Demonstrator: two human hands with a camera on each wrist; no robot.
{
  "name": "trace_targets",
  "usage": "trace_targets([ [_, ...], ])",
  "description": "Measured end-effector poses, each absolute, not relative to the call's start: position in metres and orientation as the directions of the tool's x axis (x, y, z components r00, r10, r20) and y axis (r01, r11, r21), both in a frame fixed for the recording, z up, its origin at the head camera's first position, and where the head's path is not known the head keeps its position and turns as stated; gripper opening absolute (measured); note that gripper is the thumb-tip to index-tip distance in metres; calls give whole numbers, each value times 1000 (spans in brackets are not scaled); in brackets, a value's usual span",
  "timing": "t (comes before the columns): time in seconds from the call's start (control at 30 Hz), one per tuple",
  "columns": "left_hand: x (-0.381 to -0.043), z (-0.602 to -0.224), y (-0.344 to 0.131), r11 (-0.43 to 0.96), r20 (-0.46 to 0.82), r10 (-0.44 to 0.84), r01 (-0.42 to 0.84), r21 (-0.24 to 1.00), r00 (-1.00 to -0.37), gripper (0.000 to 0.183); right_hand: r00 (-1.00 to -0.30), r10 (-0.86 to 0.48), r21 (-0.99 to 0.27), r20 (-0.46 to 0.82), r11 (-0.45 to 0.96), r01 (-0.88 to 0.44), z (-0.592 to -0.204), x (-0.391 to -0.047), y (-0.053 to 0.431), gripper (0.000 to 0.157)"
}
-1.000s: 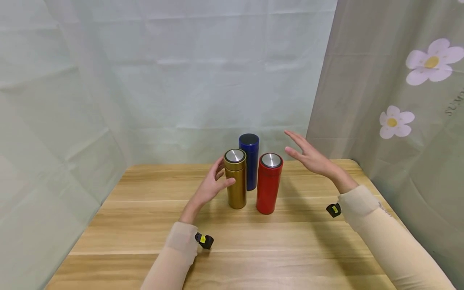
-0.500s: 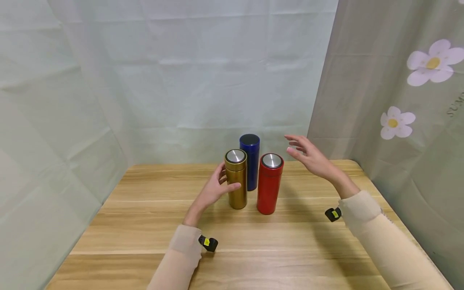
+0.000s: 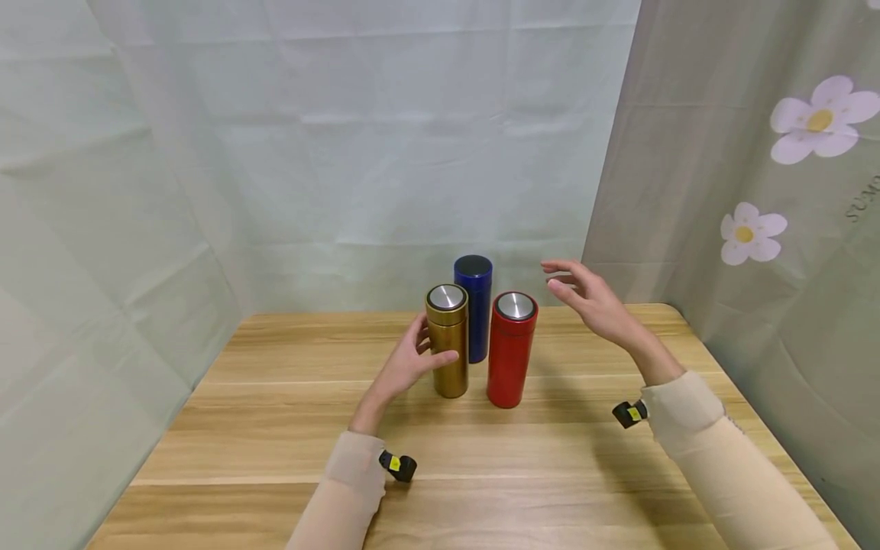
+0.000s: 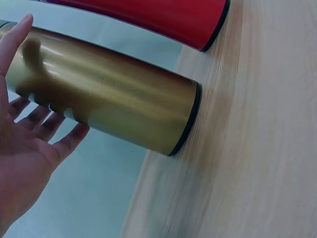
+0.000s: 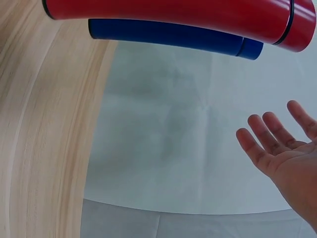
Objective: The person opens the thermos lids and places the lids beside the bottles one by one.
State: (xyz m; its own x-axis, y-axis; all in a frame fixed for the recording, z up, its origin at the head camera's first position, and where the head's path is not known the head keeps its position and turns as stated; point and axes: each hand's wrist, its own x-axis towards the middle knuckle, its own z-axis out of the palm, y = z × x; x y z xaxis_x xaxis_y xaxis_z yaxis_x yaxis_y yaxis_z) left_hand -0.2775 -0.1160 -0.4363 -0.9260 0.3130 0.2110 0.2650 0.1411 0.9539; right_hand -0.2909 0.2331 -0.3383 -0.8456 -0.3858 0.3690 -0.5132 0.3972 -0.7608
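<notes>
Three thermos bottles stand upright on the wooden table: a gold thermos bottle [image 3: 450, 355], a red thermos bottle [image 3: 507, 359] to its right, and a blue thermos bottle [image 3: 478, 305] behind. My left hand [image 3: 406, 363] is at the gold bottle's left side, fingers reaching behind it and thumb across its front. In the left wrist view the thumb [image 4: 17, 42] sits off the gold surface, its dark reflection apart from it; the fingertips are at the bottle's edge, partly hidden. Loosely bent and holding nothing, my right hand [image 3: 594, 302] hovers right of the red bottle.
The wooden table [image 3: 275, 428] has its back edge close behind the blue bottle. Pale cloth [image 3: 378, 153] hangs behind and at the left, and a flower-print curtain [image 3: 687, 153] hangs at the right. Each sleeve cuff carries a small black device.
My left hand has shifted slightly right, its thumb farther across the gold bottle's front. The right hand's fingers have bent a little from being straight. All bottles stay in place.
</notes>
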Motion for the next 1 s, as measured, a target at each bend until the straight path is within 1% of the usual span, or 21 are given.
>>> trace_targets([
  [0.27, -277, -438, -113, 128, 207, 320, 259, 958, -925, 96, -848, -360, -763, 388, 390, -515, -336, -284, 230, 44],
  [0.63, -276, -434, -105, 132, 206, 283, 250, 959, -937, 81, -850, -353, -770, 392, 380, -513, -335, -281, 229, 42],
  [1.0, -279, -435, -104, 171, 227, 270, 278, 945, -936, 79, -846, -358, -761, 395, 389, -519, -334, -277, 230, 43],
])
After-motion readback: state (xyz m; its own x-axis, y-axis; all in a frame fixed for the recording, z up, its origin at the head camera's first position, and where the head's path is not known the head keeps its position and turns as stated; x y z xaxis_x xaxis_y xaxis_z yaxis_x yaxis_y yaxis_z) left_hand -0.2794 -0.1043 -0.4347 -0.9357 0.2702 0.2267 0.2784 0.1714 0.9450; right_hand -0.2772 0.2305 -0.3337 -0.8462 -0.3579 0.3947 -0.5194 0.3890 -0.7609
